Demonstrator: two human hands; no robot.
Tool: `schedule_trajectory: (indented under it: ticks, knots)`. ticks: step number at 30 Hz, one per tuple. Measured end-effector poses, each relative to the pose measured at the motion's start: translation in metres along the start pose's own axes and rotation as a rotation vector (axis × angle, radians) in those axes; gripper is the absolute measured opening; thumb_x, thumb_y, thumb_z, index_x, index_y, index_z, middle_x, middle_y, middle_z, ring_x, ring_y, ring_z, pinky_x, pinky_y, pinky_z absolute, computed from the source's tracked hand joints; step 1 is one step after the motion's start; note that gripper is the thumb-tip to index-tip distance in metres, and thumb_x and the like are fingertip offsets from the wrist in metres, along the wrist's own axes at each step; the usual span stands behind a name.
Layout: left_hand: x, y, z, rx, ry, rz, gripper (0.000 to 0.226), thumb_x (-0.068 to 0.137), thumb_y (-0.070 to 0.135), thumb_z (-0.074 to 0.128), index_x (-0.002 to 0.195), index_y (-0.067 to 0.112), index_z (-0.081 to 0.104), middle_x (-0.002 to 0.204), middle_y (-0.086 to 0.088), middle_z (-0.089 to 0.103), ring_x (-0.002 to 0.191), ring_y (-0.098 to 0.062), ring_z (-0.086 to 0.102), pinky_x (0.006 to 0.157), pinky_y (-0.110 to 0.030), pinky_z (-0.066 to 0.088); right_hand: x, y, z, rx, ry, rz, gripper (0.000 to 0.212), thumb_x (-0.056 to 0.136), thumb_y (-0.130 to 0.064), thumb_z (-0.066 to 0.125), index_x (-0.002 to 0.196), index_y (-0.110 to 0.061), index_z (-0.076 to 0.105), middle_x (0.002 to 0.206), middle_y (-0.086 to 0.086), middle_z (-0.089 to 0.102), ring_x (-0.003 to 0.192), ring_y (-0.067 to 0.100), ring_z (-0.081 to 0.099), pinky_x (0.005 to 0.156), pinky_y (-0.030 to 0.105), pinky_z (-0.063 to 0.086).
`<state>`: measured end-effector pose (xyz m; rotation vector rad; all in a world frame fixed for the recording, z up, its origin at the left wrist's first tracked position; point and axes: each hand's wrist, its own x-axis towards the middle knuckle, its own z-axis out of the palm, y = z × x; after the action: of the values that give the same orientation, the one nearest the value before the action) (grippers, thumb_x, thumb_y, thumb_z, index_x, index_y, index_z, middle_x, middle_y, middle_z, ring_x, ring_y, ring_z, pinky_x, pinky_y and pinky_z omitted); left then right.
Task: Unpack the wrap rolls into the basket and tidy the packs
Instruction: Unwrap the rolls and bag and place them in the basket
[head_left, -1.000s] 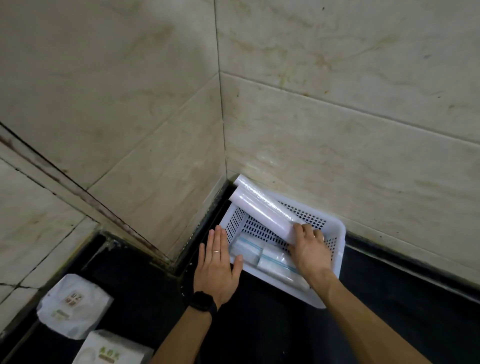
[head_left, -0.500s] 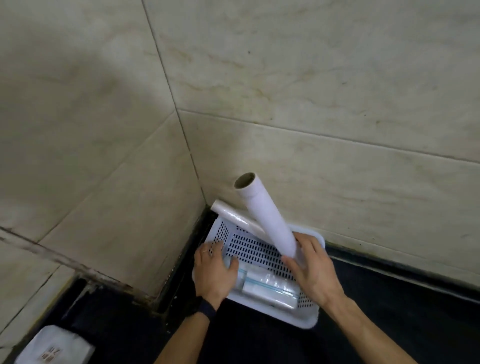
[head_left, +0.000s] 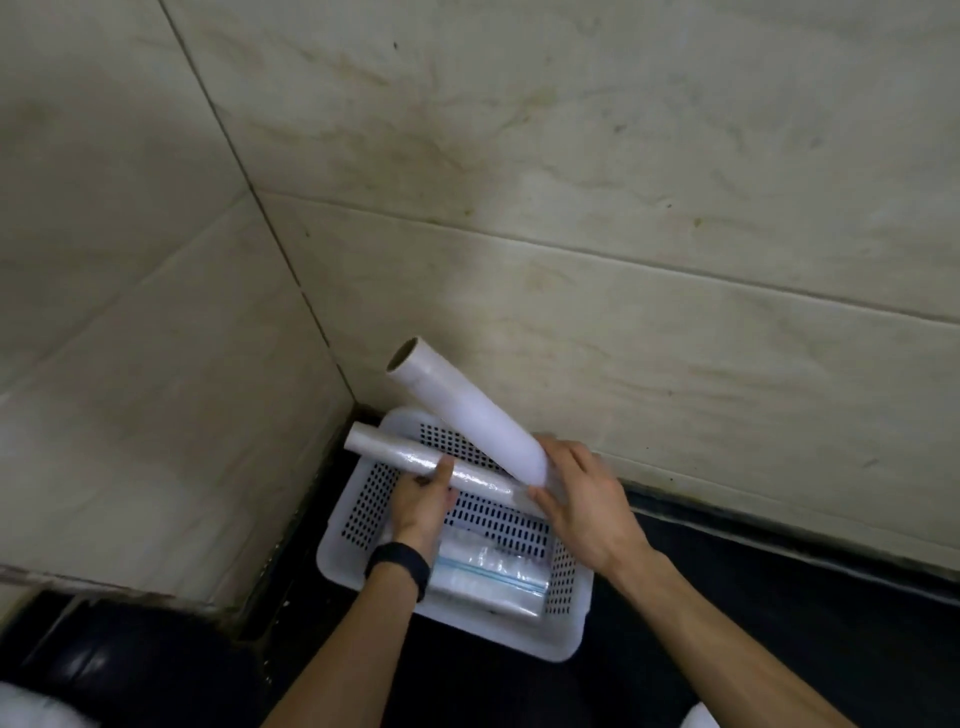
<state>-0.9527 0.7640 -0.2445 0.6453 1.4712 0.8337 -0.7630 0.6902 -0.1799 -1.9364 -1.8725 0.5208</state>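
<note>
A white perforated basket (head_left: 363, 519) sits on the dark counter in the corner of two tiled walls. My right hand (head_left: 582, 504) grips the lower end of a thick white wrap roll (head_left: 462, 410), which tilts up and to the left above the basket. My left hand (head_left: 423, 499) holds a thinner, glossy wrap roll (head_left: 395, 454) that lies across the basket's top, its left end past the rim. Flat clear packs with blue zip strips (head_left: 488, 571) lie in the basket's bottom.
Beige marble wall tiles (head_left: 623, 260) close in behind and to the left of the basket. The black counter (head_left: 779, 597) stretches to the right. Blurred white packs show at the bottom left corner (head_left: 31, 712) and the bottom edge (head_left: 698, 719).
My right hand has lifted the thick roll off the basket and tilted it up. My left hand left the basket's rim and took hold of the thinner roll. The view shifted right.
</note>
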Motion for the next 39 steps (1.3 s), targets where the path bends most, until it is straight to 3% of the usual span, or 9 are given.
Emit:
schedule_trajectory:
  ticks: [3,8,15,21,27,30,34,38,39]
  knots:
    - [-0.008,-0.01,-0.007,-0.026,0.014,0.023,0.022,0.093,0.022,0.067,0.11,0.008,0.065,0.102,-0.01,0.071,0.095,-0.029,0.069,0.073,-0.028,0.056,0.028,-0.001,0.019,-0.101,-0.093,0.001,0.06,0.089,-0.024,0.067,0.145,-0.014,0.045,0.142,0.01,0.052,0.119,0.033,0.051,0.104,0.04,0.04]
    - [-0.007,-0.016,-0.006,-0.053,0.035,0.004,0.02,0.092,0.023,0.069,0.103,0.007,0.064,0.101,-0.016,0.071,0.091,-0.031,0.072,0.08,-0.037,0.06,0.047,-0.008,0.044,-0.256,-0.289,0.051,0.052,0.097,-0.023,0.053,0.146,-0.012,0.039,0.149,0.01,0.044,0.128,0.033,0.042,0.1,0.04,0.041]
    - [-0.013,-0.015,-0.008,-0.186,-0.003,-0.022,0.022,0.093,0.018,0.067,0.111,0.007,0.061,0.107,-0.014,0.068,0.092,-0.03,0.071,0.079,-0.036,0.061,0.025,-0.006,0.049,-0.337,-0.016,0.047,0.052,0.079,-0.023,0.077,0.129,-0.017,0.062,0.125,0.015,0.06,0.107,0.04,0.054,0.088,0.047,0.052]
    - [-0.014,-0.011,-0.014,-0.167,-0.027,-0.061,0.025,0.094,0.019,0.065,0.114,0.005,0.059,0.112,-0.016,0.066,0.094,-0.031,0.071,0.078,-0.034,0.061,-0.004,0.019,0.051,-0.295,0.022,0.025,0.036,0.083,-0.015,0.077,0.117,-0.019,0.066,0.112,0.005,0.07,0.095,0.032,0.065,0.069,0.04,0.057]
    - [-0.014,-0.002,-0.017,-0.127,-0.039,-0.109,0.033,0.095,0.02,0.064,0.121,0.002,0.055,0.115,-0.016,0.062,0.097,-0.033,0.069,0.071,-0.029,0.061,0.001,0.016,0.061,-0.411,0.031,0.103,0.031,0.088,-0.036,0.065,0.118,-0.032,0.066,0.112,-0.005,0.073,0.106,0.029,0.064,0.104,0.048,0.038]
    - [-0.016,0.004,-0.011,-0.118,-0.022,-0.134,0.027,0.096,0.019,0.063,0.118,0.004,0.056,0.105,-0.009,0.062,0.102,-0.034,0.068,0.075,-0.03,0.058,-0.012,0.022,0.061,-0.338,0.028,0.196,0.049,0.083,-0.022,0.071,0.13,-0.03,0.061,0.134,0.001,0.062,0.13,0.028,0.046,0.112,0.054,0.031]
    - [-0.013,0.003,-0.008,-0.117,-0.033,-0.114,0.021,0.096,0.017,0.062,0.114,0.006,0.059,0.109,-0.009,0.063,0.103,-0.033,0.067,0.082,-0.032,0.057,-0.034,0.022,0.064,-0.078,0.179,0.311,0.062,0.081,-0.004,0.066,0.14,-0.014,0.048,0.155,0.016,0.033,0.136,0.037,0.035,0.11,0.054,0.039]
    - [-0.012,-0.005,-0.007,-0.116,-0.012,-0.069,0.03,0.094,0.019,0.065,0.121,0.006,0.059,0.121,-0.012,0.062,0.1,-0.027,0.068,0.078,-0.031,0.061,-0.051,0.016,0.076,0.144,0.15,0.373,0.073,0.091,-0.004,0.056,0.156,-0.009,0.022,0.168,-0.005,-0.009,0.099,0.025,0.062,0.069,0.028,0.053]
    - [-0.012,-0.005,-0.007,-0.117,-0.017,-0.063,0.032,0.094,0.019,0.065,0.123,0.006,0.058,0.123,-0.013,0.061,0.1,-0.027,0.067,0.075,-0.03,0.061,-0.055,0.017,0.079,0.141,0.139,0.371,0.075,0.092,-0.006,0.054,0.157,-0.009,0.017,0.167,-0.006,-0.014,0.105,0.024,0.061,0.07,0.026,0.052]
